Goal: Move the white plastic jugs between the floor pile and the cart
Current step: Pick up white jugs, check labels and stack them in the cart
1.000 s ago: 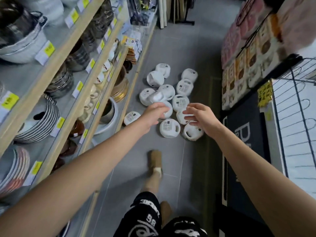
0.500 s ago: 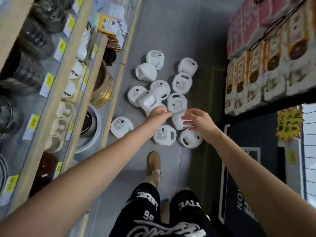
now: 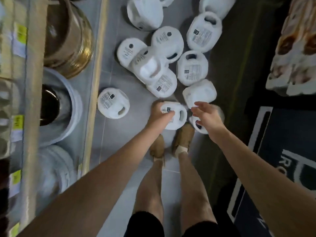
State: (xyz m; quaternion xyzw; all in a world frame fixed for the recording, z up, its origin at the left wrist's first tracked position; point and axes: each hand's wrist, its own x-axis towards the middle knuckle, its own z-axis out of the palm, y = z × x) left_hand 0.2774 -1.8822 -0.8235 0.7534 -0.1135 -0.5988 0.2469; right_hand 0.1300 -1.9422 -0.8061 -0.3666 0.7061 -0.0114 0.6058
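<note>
Shelf (image 3: pixel 95 65) far left: brass pot (image 3: pixel 66 36), white bowl (image 3: pixel 70 106) below it, yellow tags (image 3: pixel 21 32) on the edges, all blurred. Lone jug (image 3: pixel 112 103) lies on the floor (image 3: pixel 116 132) just beside the shelf lip, label up. Pile (image 3: pixel 167 40) of white jugs sits centre-top on the floor, some lying across each other. Left hand (image 3: pixel 159 115) is curled round the near jug (image 3: pixel 178 117) at the pile's near edge, thumb on its label. Lifted or resting on the floor: cannot tell. Tan slippers (image 3: pixel 183 139) are right below it. Right hand (image 3: pixel 207 115) has fingers loosely spread and holds nothing, over the low jug (image 3: pixel 200 129). Contact unclear. Dark mat (image 3: pixel 290 151) on the right, packaged goods (image 3: pixel 294 48) above it.
</note>
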